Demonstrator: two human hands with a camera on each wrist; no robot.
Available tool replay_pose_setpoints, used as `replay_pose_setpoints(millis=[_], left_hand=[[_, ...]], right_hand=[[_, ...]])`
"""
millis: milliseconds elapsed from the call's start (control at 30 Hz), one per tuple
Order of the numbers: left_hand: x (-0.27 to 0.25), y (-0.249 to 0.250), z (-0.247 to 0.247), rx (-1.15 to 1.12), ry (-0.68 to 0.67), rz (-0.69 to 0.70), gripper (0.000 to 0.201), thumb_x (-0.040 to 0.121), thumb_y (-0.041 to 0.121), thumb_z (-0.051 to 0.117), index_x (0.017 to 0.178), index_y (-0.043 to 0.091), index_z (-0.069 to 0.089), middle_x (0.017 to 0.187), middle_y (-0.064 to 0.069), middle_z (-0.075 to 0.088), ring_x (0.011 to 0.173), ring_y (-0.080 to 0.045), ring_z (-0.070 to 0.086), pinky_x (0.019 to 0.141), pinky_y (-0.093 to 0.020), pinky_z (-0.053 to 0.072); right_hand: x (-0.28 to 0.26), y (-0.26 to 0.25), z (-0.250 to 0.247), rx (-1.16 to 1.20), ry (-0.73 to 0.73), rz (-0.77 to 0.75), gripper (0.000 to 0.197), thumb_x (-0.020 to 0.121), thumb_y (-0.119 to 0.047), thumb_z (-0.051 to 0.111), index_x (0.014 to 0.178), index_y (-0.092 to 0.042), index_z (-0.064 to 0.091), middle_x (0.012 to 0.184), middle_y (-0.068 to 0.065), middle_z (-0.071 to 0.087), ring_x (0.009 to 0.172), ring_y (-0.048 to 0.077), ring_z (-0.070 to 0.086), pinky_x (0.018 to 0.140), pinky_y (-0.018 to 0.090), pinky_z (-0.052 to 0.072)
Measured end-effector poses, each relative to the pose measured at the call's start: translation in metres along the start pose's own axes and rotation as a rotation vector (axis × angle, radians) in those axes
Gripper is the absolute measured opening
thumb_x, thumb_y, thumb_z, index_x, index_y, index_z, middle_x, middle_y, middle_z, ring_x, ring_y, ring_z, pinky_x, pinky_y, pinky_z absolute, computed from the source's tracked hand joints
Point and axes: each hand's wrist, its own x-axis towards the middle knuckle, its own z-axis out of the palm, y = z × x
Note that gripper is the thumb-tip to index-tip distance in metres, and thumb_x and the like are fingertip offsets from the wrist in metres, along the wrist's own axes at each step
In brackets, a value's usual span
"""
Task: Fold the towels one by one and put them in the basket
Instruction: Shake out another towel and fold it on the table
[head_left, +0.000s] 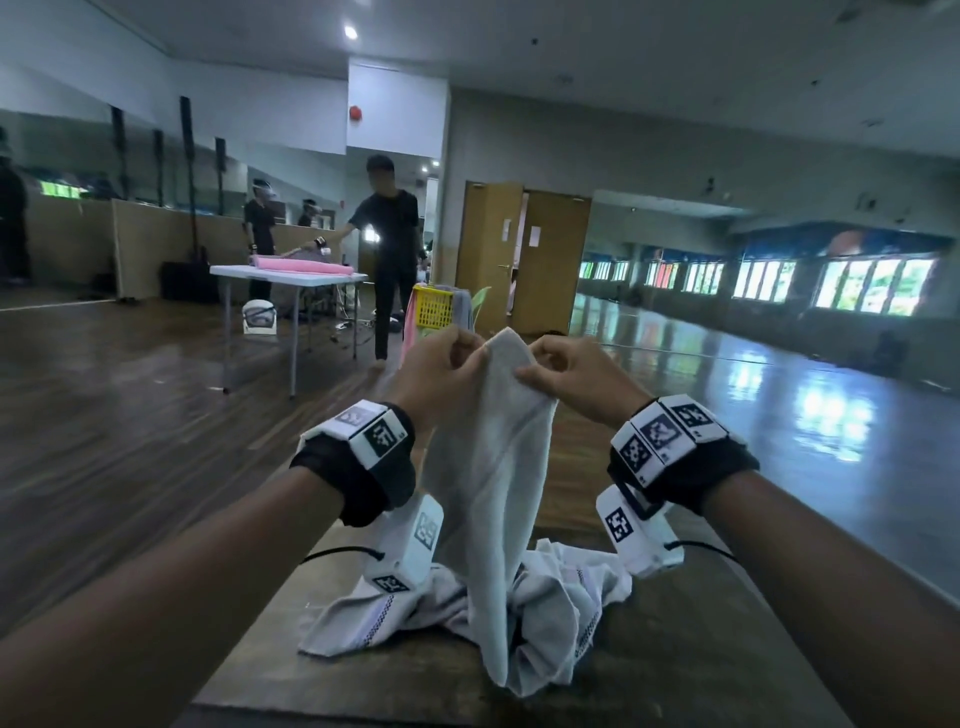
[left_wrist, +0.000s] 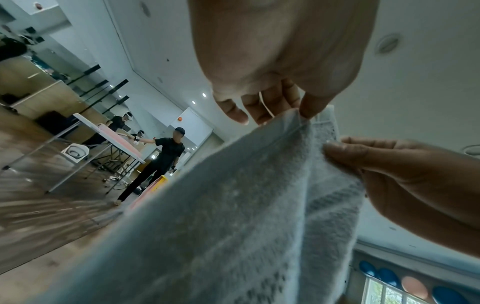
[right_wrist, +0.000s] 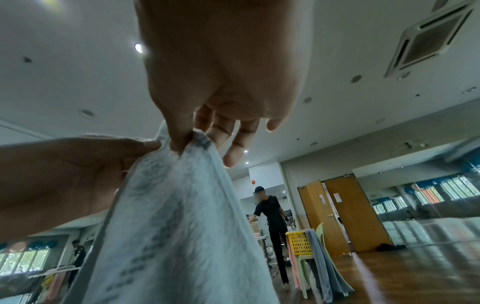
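Observation:
A white towel (head_left: 493, 467) hangs from both my hands above the wooden table (head_left: 675, 649), its lower end trailing onto a crumpled heap of white towels (head_left: 566, 597) with dark stitched stripes. My left hand (head_left: 441, 364) pinches the towel's top edge on the left; my right hand (head_left: 566, 369) pinches it just to the right, the two hands close together. In the left wrist view the left hand (left_wrist: 298, 107) grips the towel (left_wrist: 233, 205) hem between thumb and fingers. The right hand (right_wrist: 187, 139) pinches the towel (right_wrist: 168, 216) corner likewise. A yellow basket (head_left: 434, 306) stands beyond the table.
The basket (right_wrist: 298, 242) sits on a pale plastic chair (right_wrist: 306, 265) draped with grey and pink cloths. A person in black (head_left: 389, 249) stands by a white folding table (head_left: 285, 275) carrying a pink roll. Wooden doors (head_left: 524, 254) lie behind; polished floor stretches right.

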Motion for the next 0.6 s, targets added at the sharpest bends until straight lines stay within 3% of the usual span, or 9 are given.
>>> replay_pose_setpoints(millis=[100,233,300,367,433,500,533,600], left_hand=[[-0.004,0.005,0.005,0.046,-0.061,0.079,0.008,0.090,0.020,0.059,0.090,0.012,0.060,0.076,0.005,0.058,0.068,-0.007,0.054,0.058,-0.012,0.042],[-0.015,-0.001,0.012,0.107,-0.093,0.096,0.014,0.089,0.029,0.061,0.092,0.015,0.063,0.077,0.004,0.062,0.067,-0.008,0.056,0.060,-0.018,0.042],[-0.023,-0.010,0.016,0.185,-0.171,0.055,0.014,0.089,0.029,0.060,0.089,0.015,0.063,0.081,-0.002,0.063,0.072,-0.015,0.058,0.063,-0.028,0.048],[-0.031,-0.028,0.017,0.230,-0.249,-0.008,0.014,0.087,0.036,0.061,0.081,0.023,0.062,0.084,-0.004,0.065,0.078,-0.023,0.062,0.072,-0.042,0.054],[-0.040,-0.042,0.014,0.263,-0.302,-0.050,0.023,0.082,0.047,0.060,0.078,0.025,0.065,0.082,-0.005,0.068,0.078,-0.027,0.064,0.074,-0.048,0.054],[-0.046,-0.051,0.011,0.273,-0.321,-0.083,0.035,0.080,0.048,0.062,0.083,0.013,0.070,0.081,-0.012,0.069,0.077,-0.033,0.064,0.072,-0.047,0.051],[-0.048,-0.053,0.008,0.280,-0.326,-0.098,0.037,0.081,0.045,0.064,0.085,0.009,0.071,0.082,-0.014,0.069,0.077,-0.033,0.063,0.070,-0.043,0.051],[-0.048,-0.058,0.000,0.299,-0.350,-0.121,0.025,0.085,0.034,0.066,0.084,0.009,0.071,0.081,-0.010,0.069,0.073,-0.024,0.060,0.063,-0.030,0.045]], right_hand=[[-0.005,-0.002,0.003,0.058,0.041,-0.038,0.031,0.080,-0.051,0.056,0.086,-0.023,0.065,0.081,0.007,0.066,0.075,0.019,0.060,0.082,0.058,0.047],[-0.010,0.003,0.005,0.032,0.065,-0.028,0.014,0.085,-0.035,0.060,0.086,-0.022,0.065,0.075,0.003,0.062,0.069,0.013,0.053,0.083,0.059,0.045],[-0.015,0.004,0.003,0.023,0.078,-0.006,0.019,0.082,-0.042,0.057,0.085,-0.025,0.065,0.078,0.003,0.064,0.075,0.017,0.059,0.085,0.059,0.044],[-0.019,0.008,-0.003,0.039,0.110,0.032,0.028,0.071,-0.057,0.050,0.079,-0.033,0.062,0.079,0.000,0.065,0.079,0.019,0.061,0.088,0.059,0.043],[-0.022,0.014,-0.011,0.056,0.150,0.070,0.023,0.070,-0.057,0.051,0.074,-0.036,0.059,0.081,0.001,0.066,0.083,0.022,0.062,0.090,0.058,0.043],[-0.028,0.019,-0.023,0.068,0.211,0.103,0.009,0.081,-0.038,0.058,0.074,-0.032,0.058,0.082,0.006,0.065,0.082,0.024,0.062,0.089,0.054,0.047],[-0.030,0.024,-0.029,0.074,0.250,0.114,0.012,0.086,-0.028,0.059,0.074,-0.030,0.057,0.080,0.006,0.064,0.078,0.023,0.060,0.085,0.047,0.049],[-0.035,0.037,-0.043,0.077,0.291,0.129,0.015,0.089,-0.016,0.058,0.077,-0.025,0.058,0.074,0.002,0.058,0.071,0.017,0.054,0.068,0.030,0.048]])
